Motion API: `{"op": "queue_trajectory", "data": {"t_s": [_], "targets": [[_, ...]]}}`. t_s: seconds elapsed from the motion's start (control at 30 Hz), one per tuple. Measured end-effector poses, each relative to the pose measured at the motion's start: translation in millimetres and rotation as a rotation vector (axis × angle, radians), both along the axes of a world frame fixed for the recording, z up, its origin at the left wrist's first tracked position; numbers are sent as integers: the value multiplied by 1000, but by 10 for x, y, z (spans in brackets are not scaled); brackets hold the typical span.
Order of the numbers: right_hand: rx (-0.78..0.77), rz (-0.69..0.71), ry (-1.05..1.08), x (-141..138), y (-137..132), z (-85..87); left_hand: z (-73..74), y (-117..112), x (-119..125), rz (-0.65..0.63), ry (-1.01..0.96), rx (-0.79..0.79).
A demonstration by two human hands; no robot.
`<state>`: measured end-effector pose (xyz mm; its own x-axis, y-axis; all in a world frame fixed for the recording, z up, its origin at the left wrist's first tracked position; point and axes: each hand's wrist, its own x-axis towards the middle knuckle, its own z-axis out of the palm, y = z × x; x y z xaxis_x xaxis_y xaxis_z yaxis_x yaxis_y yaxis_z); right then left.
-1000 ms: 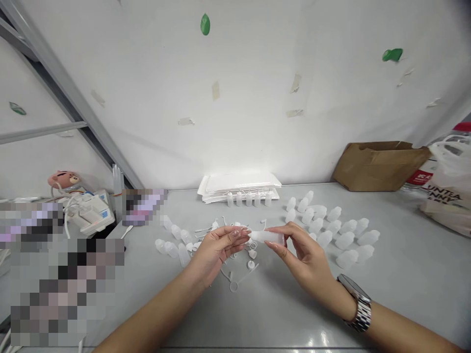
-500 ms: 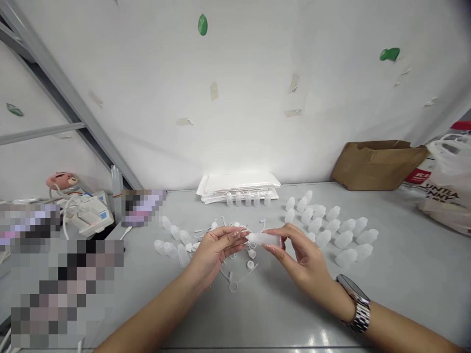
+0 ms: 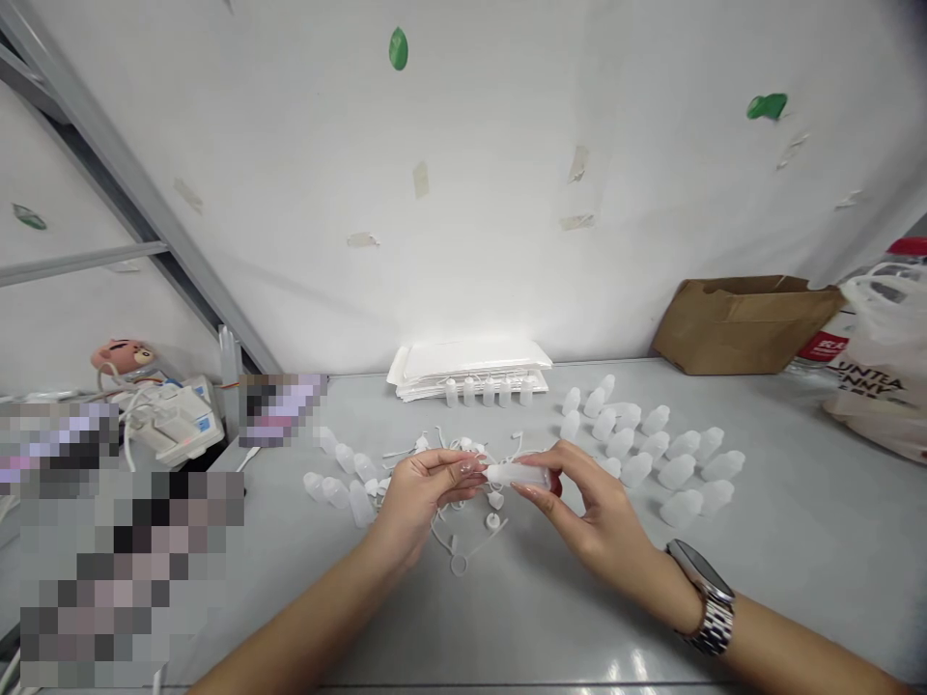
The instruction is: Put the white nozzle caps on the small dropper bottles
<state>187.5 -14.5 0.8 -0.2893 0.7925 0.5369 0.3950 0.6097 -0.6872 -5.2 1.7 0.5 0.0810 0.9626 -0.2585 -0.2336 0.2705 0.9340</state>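
Observation:
My right hand grips a small translucent plastic squeeze bottle by its base end, thumb below and fingers above. The bottle lies sideways, its neck pointing left. At that neck end, my left hand pinches a small white cap, mostly hidden by the fingertips. Beneath and behind the hands lies a loose group of white caps with thin straps. One strap with a ring lies nearest me. Several capped bottles stand in a row beyond the hands.
Many uncapped bottles stand at right, with several more bottles at left. A stack of white sheets lies against the wall. A brown paper bag and a plastic bag stand at far right; a power strip lies left.
My right hand and the bottle have shifted slightly left toward my left hand, and the right fingers sit a little farther along the bottle. The objects on the table have stayed put.

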Motion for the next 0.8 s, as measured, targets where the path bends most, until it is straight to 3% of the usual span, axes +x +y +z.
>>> {"op": "queue_trajectory", "data": {"t_s": [0.43,0.8], "targets": [[-103,-18,-61,-26,33,-31,-48,30,20,5,78,0],[-357,-138,183,-37,99,1,26,56,0,-48,193,176]]}}
